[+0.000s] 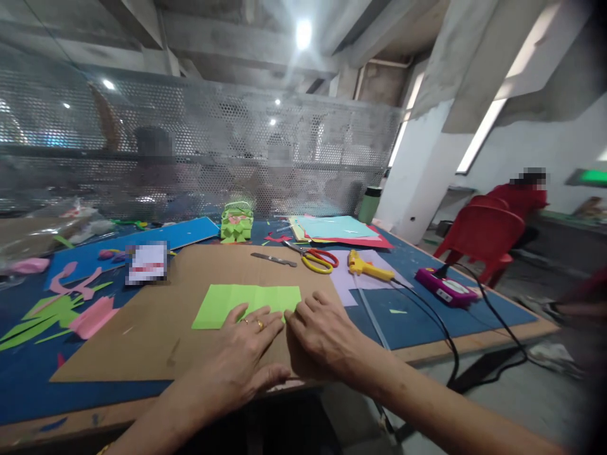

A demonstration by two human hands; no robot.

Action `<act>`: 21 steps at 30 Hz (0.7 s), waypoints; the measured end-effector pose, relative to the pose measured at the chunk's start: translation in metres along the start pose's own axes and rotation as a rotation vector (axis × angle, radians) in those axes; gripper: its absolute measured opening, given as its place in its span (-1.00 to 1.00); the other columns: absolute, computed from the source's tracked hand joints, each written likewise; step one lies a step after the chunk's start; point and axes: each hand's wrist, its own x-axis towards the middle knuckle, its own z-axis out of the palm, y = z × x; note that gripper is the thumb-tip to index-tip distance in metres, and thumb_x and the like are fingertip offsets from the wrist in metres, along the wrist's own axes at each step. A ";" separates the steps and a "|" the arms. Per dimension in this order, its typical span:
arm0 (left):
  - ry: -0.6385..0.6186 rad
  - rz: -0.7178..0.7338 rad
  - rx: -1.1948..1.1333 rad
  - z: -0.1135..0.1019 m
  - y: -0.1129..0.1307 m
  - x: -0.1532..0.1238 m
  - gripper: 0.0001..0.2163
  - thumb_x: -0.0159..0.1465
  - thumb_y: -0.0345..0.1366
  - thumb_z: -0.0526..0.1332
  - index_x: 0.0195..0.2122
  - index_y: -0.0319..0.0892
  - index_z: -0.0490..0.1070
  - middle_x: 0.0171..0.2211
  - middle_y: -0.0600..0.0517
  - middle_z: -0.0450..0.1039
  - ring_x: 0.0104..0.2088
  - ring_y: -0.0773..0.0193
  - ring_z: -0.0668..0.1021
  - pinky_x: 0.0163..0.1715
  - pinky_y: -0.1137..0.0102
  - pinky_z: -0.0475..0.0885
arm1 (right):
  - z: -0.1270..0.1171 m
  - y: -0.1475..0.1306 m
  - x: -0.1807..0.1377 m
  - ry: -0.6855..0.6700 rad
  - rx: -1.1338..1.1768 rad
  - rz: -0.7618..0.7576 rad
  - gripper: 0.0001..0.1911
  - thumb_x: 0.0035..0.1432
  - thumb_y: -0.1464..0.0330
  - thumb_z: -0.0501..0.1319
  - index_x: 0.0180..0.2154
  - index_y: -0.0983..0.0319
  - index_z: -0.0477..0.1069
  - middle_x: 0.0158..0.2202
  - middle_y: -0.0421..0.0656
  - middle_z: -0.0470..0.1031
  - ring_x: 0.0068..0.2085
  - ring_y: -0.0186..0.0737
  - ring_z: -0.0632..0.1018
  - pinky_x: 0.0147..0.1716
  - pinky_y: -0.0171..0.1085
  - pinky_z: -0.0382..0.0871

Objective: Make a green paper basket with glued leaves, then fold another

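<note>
A bright green sheet of paper [256,298] with upright fold creases lies on a brown cardboard sheet [156,316]. My left hand [246,344] rests flat on its near edge, fingers apart, with rings on two of them. At the paper's right end, my right hand [317,328] has its fingers curled down against the corner; the thumb and the grip itself are partly hidden. Beyond the paper lie a thin metal blade [274,260] and scissors [318,261] with red and yellow handles.
A yellow glue gun [370,268] lies on lilac paper [341,294], its cord running to a purple box [446,287]. Coloured sheets [339,227], a green paper piece [236,222] and a bottle [370,204] stand behind. Pink and green scraps [42,316] lie left. A person [516,193] sits at right.
</note>
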 end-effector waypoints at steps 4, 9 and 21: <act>-0.074 -0.028 -0.014 -0.006 0.002 0.002 -0.47 0.36 0.01 0.21 0.27 -0.16 0.32 0.28 -0.16 0.36 0.31 -0.05 0.35 0.34 -0.09 0.03 | 0.001 0.004 0.001 -0.045 0.038 0.039 -0.86 0.31 0.49 0.15 -0.22 0.28 0.50 -0.26 -0.05 0.51 -0.24 -0.08 0.44 -0.19 -0.09 0.10; -0.126 -0.047 -0.033 -0.014 0.006 0.003 -0.44 0.37 0.02 0.18 0.29 -0.19 0.29 0.28 -0.17 0.35 0.31 -0.06 0.32 0.36 -0.08 -0.03 | -0.003 0.003 0.004 -0.064 0.084 0.082 -0.85 0.23 0.49 0.17 -0.26 0.33 0.53 -0.25 0.04 0.52 -0.22 -0.03 0.46 -0.21 -0.08 0.09; -0.084 0.046 -0.115 -0.028 -0.002 0.023 -0.78 0.40 -0.15 0.20 -0.20 -0.12 0.59 -0.07 -0.04 0.58 0.04 0.06 0.51 0.15 0.13 0.21 | -0.002 0.037 0.021 -0.010 0.350 0.286 -0.83 0.24 0.37 0.21 -0.36 0.24 0.56 -0.35 -0.14 0.57 -0.33 -0.26 0.49 -0.37 -0.29 0.12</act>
